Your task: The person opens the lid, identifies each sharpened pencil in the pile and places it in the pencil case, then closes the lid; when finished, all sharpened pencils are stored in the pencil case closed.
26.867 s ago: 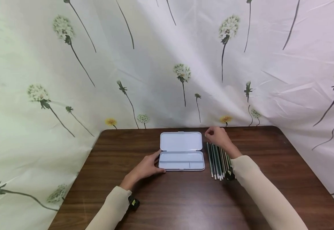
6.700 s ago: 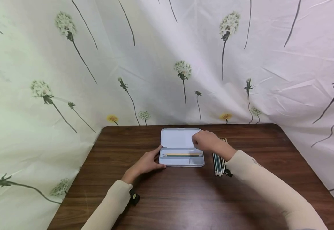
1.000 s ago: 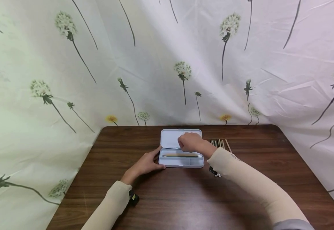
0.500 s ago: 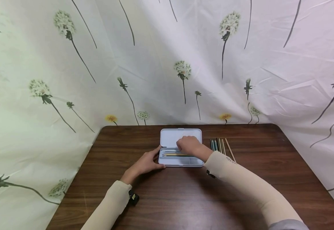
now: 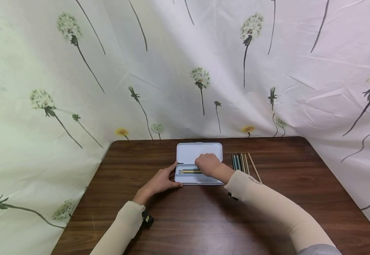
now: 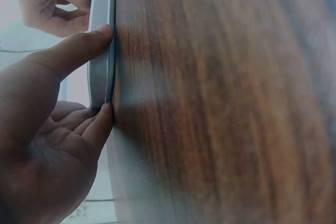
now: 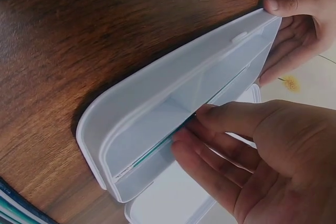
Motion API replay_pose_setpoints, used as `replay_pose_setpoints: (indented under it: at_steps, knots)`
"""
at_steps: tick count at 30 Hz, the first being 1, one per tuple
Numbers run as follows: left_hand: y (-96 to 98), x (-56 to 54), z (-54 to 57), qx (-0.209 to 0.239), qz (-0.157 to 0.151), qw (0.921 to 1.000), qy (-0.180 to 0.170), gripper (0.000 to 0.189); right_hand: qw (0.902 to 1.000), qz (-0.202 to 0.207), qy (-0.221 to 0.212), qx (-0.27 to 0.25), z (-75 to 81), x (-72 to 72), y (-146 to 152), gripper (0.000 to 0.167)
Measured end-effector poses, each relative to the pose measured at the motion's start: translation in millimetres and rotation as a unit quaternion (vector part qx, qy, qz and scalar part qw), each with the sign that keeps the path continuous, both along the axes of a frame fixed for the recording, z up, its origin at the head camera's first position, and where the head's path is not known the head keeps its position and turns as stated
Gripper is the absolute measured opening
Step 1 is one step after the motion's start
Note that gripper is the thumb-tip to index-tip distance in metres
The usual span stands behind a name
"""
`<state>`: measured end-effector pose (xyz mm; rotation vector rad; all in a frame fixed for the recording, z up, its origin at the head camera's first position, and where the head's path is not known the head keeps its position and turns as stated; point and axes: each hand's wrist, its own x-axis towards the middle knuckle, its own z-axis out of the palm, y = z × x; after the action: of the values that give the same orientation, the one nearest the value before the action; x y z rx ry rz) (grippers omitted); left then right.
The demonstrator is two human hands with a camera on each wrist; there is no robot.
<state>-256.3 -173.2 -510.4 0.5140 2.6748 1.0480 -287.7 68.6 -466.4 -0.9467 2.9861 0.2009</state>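
Observation:
A white pencil case (image 5: pixel 188 181) lies with its lid (image 5: pixel 188 152) folded back on the wooden table. My left hand (image 5: pixel 160 181) holds its left end, thumb at the near corner and fingers along the end wall. My right hand (image 5: pixel 209 164) reaches into the long back compartment. There, thumb and fingertips pinch a green pencil (image 7: pixel 152 151) low between the walls, as the right wrist view shows. Several pencils (image 5: pixel 188 171) lie lengthwise in that compartment, their right part hidden by the right hand. The narrower front compartments hold no pencils.
Several green, black and gold pencils (image 5: pixel 240 162) lie side by side on the table (image 5: pixel 185 219) right of the case. One light brown pencil (image 5: pixel 254 167) lies apart at a slant. A flower-print cloth (image 5: pixel 172 88) hangs behind the table's back edge.
Over the earlier frames, pencils have gone from the row at right into the case. In the last second my right hand has lowered slightly into the compartment. The left hand stays at the case.

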Motion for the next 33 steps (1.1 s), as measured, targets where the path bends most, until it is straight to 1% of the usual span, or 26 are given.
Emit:
replay_pose_setpoints:
  at_steps: [8,13,14,18,21,24,28,30,33]
  knots:
    - [-0.3,0.5,0.7,0.002,-0.003,1.0,0.002,0.102,0.9997,-0.006,-0.017,-0.013,0.6,-2.1,2,0.018]
    - [0.4,0.5,1.3,0.002,-0.003,1.0,-0.001,0.103,0.9987,0.004,-0.022,-0.045,7.2,1.9,11,0.017]
    - [0.4,0.6,1.5,0.002,-0.002,1.0,-0.002,0.103,0.9984,0.008,-0.022,-0.05,9.4,3.6,13,0.018]
    - [-0.5,0.9,2.1,-0.005,-0.002,1.0,0.003,0.104,0.9968,0.02,-0.022,-0.075,20.5,11.2,26,0.032]
    - [-0.2,0.8,1.7,-0.005,-0.005,1.0,0.006,0.104,0.9957,0.017,-0.019,-0.089,27.6,16.4,39,0.04]
    - [0.0,0.2,1.3,-0.001,-0.008,1.0,0.002,0.104,0.9946,0.013,-0.009,-0.103,33.2,20.6,54,0.043]
    - [0.2,-0.7,0.6,-0.004,-0.008,1.0,0.002,0.104,0.9924,0.0,0.006,-0.123,37.4,25.4,74,0.04]
    - [0.3,-1.0,0.1,-0.005,-0.004,1.0,0.002,0.104,0.991,-0.013,0.004,-0.133,38.1,27.5,85,0.036]
    - [1.3,-1.3,-1.1,-0.007,-0.006,1.0,0.004,0.103,0.988,-0.037,-0.013,-0.149,36.1,30.1,102,0.028]
